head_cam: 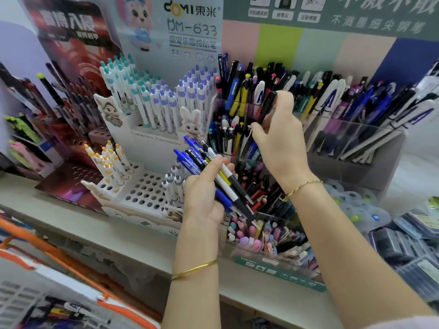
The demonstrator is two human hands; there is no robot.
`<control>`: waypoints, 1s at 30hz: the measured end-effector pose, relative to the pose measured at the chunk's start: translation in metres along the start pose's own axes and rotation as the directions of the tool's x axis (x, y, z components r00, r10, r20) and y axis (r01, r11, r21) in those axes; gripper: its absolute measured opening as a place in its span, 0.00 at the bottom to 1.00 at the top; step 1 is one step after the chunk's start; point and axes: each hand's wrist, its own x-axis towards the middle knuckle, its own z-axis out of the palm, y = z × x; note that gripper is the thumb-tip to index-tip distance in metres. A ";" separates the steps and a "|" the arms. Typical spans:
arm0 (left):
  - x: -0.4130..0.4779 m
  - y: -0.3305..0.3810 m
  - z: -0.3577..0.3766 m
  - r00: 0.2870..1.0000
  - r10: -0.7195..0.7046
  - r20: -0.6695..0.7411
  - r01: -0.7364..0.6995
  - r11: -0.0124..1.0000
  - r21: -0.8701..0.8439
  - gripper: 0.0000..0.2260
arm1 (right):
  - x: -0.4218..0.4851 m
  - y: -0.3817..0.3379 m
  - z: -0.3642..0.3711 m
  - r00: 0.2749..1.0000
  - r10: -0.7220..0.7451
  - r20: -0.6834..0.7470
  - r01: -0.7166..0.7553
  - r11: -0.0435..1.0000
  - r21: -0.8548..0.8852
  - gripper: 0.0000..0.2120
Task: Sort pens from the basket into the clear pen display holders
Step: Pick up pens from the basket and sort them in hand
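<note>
My left hand [204, 198] grips a bundle of pens [213, 167] just in front of the clear holder [351, 148]; more lie in the basket [78, 279]. My right hand [282, 143] pinches a black pen [269, 103] over the holder's left compartment, I think, though blur hides the dividers. I'd lower it tip-first among matching pens before letting go.

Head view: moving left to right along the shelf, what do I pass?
The dark red display stand → white pen stand → left hand gripping a bundle of pens → right hand pinching a black pen → right-end compartment of the clear holder.
</note>
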 end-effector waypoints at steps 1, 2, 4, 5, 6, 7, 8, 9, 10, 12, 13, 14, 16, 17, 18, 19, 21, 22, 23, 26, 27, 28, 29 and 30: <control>0.000 0.001 0.000 1.000 -0.002 0.002 0.002 1.000 0.009 0.06 | 0.000 0.000 0.001 1.000 -0.008 0.000 0.008 1.000 -0.014 0.19; 0.000 0.001 0.000 1.000 -0.005 0.007 0.005 1.000 0.018 0.06 | 0.000 0.000 0.002 1.000 -0.016 -0.006 0.016 1.000 -0.010 0.17; -0.001 0.002 0.001 1.000 -0.005 0.020 0.005 0.999 0.034 0.05 | 0.002 -0.001 0.003 0.999 -0.021 -0.031 0.021 1.000 0.013 0.10; -0.002 0.003 0.001 1.000 -0.002 0.030 0.001 0.999 0.041 0.05 | 0.002 -0.001 0.003 0.999 -0.014 -0.046 0.015 0.999 0.030 0.08; -0.003 0.004 0.001 0.999 0.001 0.044 -0.003 0.999 0.048 0.05 | 0.003 0.000 0.003 0.998 -0.006 -0.056 0.008 0.999 0.045 0.08; -0.005 0.005 0.001 0.998 0.001 0.060 -0.005 0.999 0.054 0.05 | 0.003 0.000 0.003 0.998 -0.003 -0.064 0.006 0.999 0.052 0.08; -0.006 0.006 0.001 0.997 0.000 0.077 -0.005 0.998 0.063 0.05 | 0.003 0.001 0.003 0.997 -0.004 -0.072 0.008 0.999 0.051 0.09; -0.007 0.007 0.000 0.996 -0.003 0.093 -0.004 0.997 0.073 0.05 | 0.003 0.001 0.003 0.997 -0.004 -0.082 0.008 0.999 0.050 0.09; -0.008 0.009 0.000 0.994 -0.005 0.112 -0.004 0.996 0.084 0.05 | 0.002 0.001 0.002 0.995 0.001 -0.096 0.004 0.999 0.051 0.10; -0.011 0.011 -0.001 0.989 -0.013 0.148 -0.002 0.995 0.100 0.04 | 0.000 0.001 0.000 0.992 0.020 -0.124 -0.012 0.998 0.062 0.10; -0.012 0.012 -0.002 0.986 -0.016 0.165 -0.001 0.994 0.106 0.04 | -0.001 0.000 -0.002 0.990 0.027 -0.137 -0.017 0.998 0.067 0.10; -0.013 0.012 -0.002 0.983 -0.018 0.182 -0.004 0.993 0.120 0.03 | -0.004 -0.001 -0.004 0.989 0.027 -0.147 -0.018 0.998 0.065 0.09; -0.016 0.013 -0.002 0.975 -0.008 0.224 -0.032 0.984 0.177 0.01 | -0.010 -0.005 -0.009 0.991 0.035 -0.126 -0.026 0.997 0.078 0.05; -0.017 0.012 -0.002 0.969 -0.002 0.247 -0.051 0.977 0.207 0.01 | -0.013 -0.007 -0.013 0.997 0.061 -0.054 -0.055 0.992 0.116 0.03; -0.018 0.011 -0.001 0.961 0.000 0.275 -0.066 0.970 0.233 0.02 | -0.016 -0.010 -0.016 0.993 0.098 0.066 -0.107 0.983 0.148 0.03; -0.019 0.010 -0.001 0.952 -0.003 0.305 -0.077 0.965 0.249 0.04 | -0.018 -0.012 -0.019 0.969 0.130 0.211 -0.164 0.975 0.151 0.07; -0.021 0.008 -0.001 0.933 -0.002 0.359 -0.098 0.961 0.259 0.06 | -0.024 -0.014 -0.021 0.894 0.159 0.418 -0.223 0.969 0.107 0.10; -0.021 0.007 -0.001 0.927 -0.006 0.376 -0.097 0.962 0.256 0.06 | -0.025 -0.013 -0.021 0.880 0.164 0.446 -0.233 0.967 0.106 0.10; -0.022 0.006 -0.001 0.926 -0.016 0.377 -0.084 0.965 0.249 0.06 | -0.026 -0.012 -0.021 0.880 0.170 0.444 -0.246 0.962 0.118 0.09; -0.017 0.002 -0.003 0.961 -0.043 0.275 -0.022 0.973 0.231 0.05 | -0.021 -0.008 -0.021 0.942 0.192 0.276 -0.254 0.944 0.209 0.08; -0.014 0.001 -0.004 0.973 -0.043 0.228 -0.012 0.972 0.234 0.05 | -0.017 -0.008 -0.022 0.963 0.209 0.172 -0.251 0.929 0.272 0.07; -0.010 0.001 -0.006 0.981 -0.034 0.192 -0.013 0.971 0.240 0.05 | -0.012 -0.008 -0.024 0.973 0.222 0.064 -0.230 0.911 0.342 0.06; -0.008 0.001 -0.008 0.985 -0.021 0.171 -0.022 0.969 0.245 0.05 | -0.008 -0.009 -0.027 0.975 0.218 -0.038 -0.187 0.903 0.387 0.04; -0.006 0.001 -0.010 0.986 -0.006 0.165 -0.035 0.969 0.246 0.05 | -0.003 -0.010 -0.027 0.973 0.197 -0.120 -0.136 0.910 0.391 0.03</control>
